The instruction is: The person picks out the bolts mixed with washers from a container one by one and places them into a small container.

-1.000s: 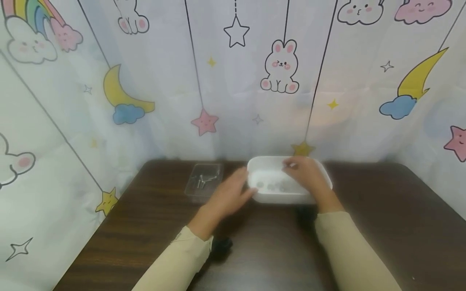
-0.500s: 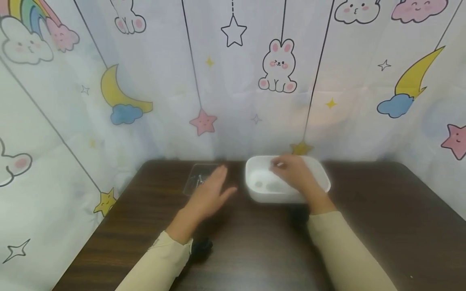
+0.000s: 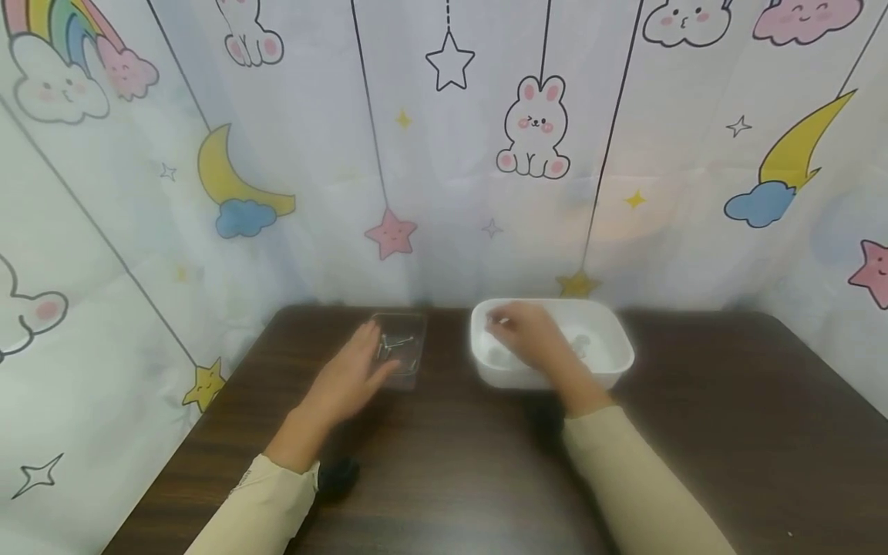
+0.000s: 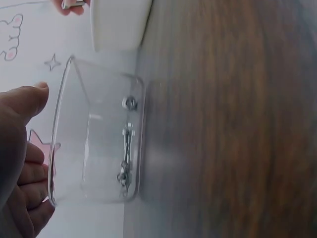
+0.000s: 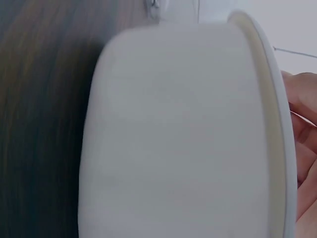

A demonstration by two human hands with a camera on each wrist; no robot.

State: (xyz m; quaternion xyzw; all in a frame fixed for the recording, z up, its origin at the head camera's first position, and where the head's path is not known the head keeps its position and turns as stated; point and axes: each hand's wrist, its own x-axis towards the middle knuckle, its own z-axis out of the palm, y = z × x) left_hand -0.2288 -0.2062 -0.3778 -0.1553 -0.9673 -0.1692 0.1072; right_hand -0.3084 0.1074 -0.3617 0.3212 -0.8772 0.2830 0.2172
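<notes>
My right hand (image 3: pixel 530 335) is over the left part of a white tub (image 3: pixel 620 358), fingertips pinching a small silver metal piece (image 4: pixel 73 4), seen at the top of the left wrist view; its exact kind is unclear. Blurred small greyish pieces (image 3: pixel 580 344) lie in the tub. To the left stands a clear plastic box (image 3: pixel 409 379) with several small metal bolts (image 4: pixel 127 148) on its floor. My left hand (image 3: pixel 340 381) is at the box's left side, fingers by the rim and thumb spread apart. Whether it touches the box cannot be made out.
Both containers stand near the back of a dark wood-grain table (image 3: pixel 444 462). Behind them hangs a white curtain (image 3: pixel 319 262) printed with cartoon figures. A tiny pale speck (image 3: pixel 789 533) lies on the table at the front right.
My left hand has moved left from the tub's edge, across the clear box, to that box's left side. My right hand has shifted left over the tub, fingertips still pinched.
</notes>
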